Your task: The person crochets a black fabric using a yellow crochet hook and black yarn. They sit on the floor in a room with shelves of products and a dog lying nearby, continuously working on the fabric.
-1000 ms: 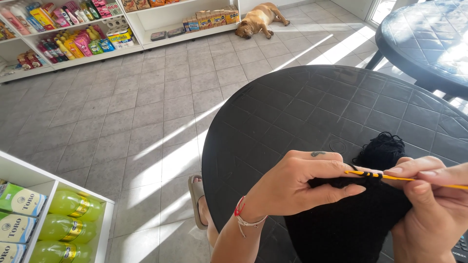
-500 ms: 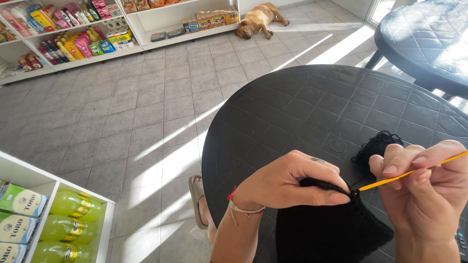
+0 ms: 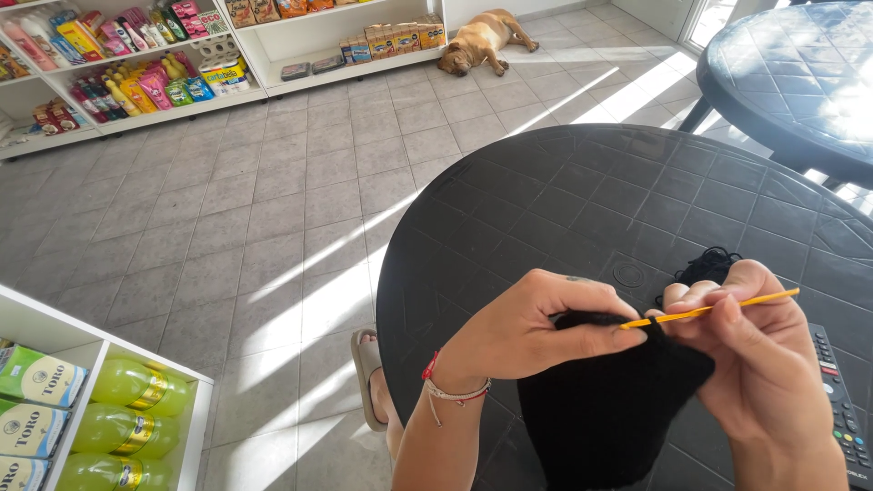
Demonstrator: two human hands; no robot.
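My left hand (image 3: 536,323) pinches the top edge of a black crocheted piece (image 3: 605,400) that hangs in front of me over a round black table (image 3: 582,195). My right hand (image 3: 750,355) grips a thin yellow crochet hook (image 3: 718,307), whose tip sits in the fabric's upper edge next to my left thumb. A ball of black yarn (image 3: 707,265) lies on the table just behind my right hand. A red and white string bracelet circles my left wrist.
A black remote control (image 3: 838,400) lies on the table at the right. A second dark round table (image 3: 800,77) stands at the far right. A tan dog (image 3: 482,38) lies on the tiled floor by white shelves (image 3: 273,68) of goods. Yellow bottles (image 3: 127,414) fill a near shelf.
The hook has tilted up and drawn in closer to the fabric edge. My right hand has shifted slightly left. The black piece hangs lower in view.
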